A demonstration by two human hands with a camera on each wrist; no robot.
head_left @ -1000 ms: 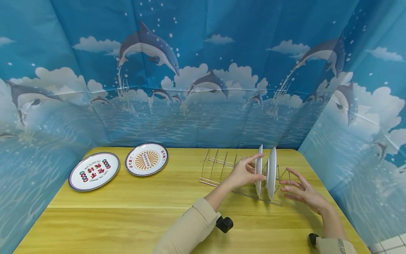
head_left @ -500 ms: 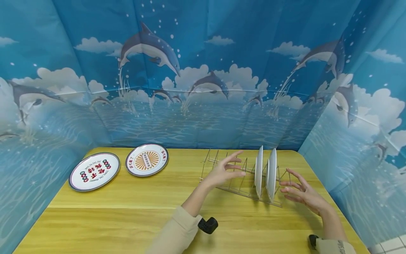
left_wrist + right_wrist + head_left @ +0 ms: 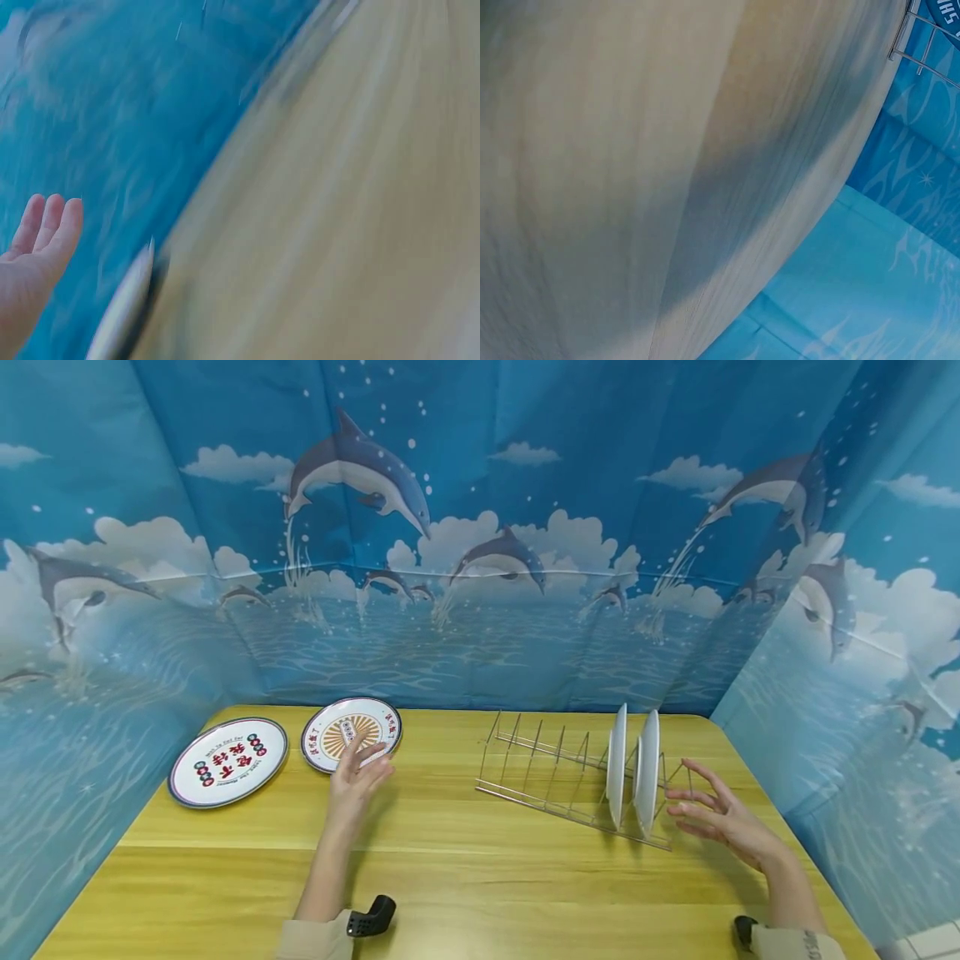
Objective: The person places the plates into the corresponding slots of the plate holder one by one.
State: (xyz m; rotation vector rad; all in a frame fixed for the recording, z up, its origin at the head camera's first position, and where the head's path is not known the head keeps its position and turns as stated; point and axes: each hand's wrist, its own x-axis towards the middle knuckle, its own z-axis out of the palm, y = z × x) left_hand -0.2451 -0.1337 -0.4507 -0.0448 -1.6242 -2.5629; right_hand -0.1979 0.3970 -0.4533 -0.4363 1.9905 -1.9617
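Right hand (image 3: 727, 818), 2 o'clock: fingers loosely spread, contact indeterminate, beside the wire dish rack (image 3: 570, 817), 1 o'clock, slotted to keep two white plates (image 3: 647, 777) on edge. Left hand (image 3: 356, 787), 11 o'clock: empty, fingers apart, at the sunburst-patterned plate (image 3: 332, 727).

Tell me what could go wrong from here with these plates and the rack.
The left hand appears over the near edge of the sunburst plate; a clumsy grab might push that plate toward the back edge of the table. In the wire rack, the left standing plate and right standing plate sit close together, so a bump could knock one against the other. The right hand is at the rack's right end, where a sudden move could shift it.
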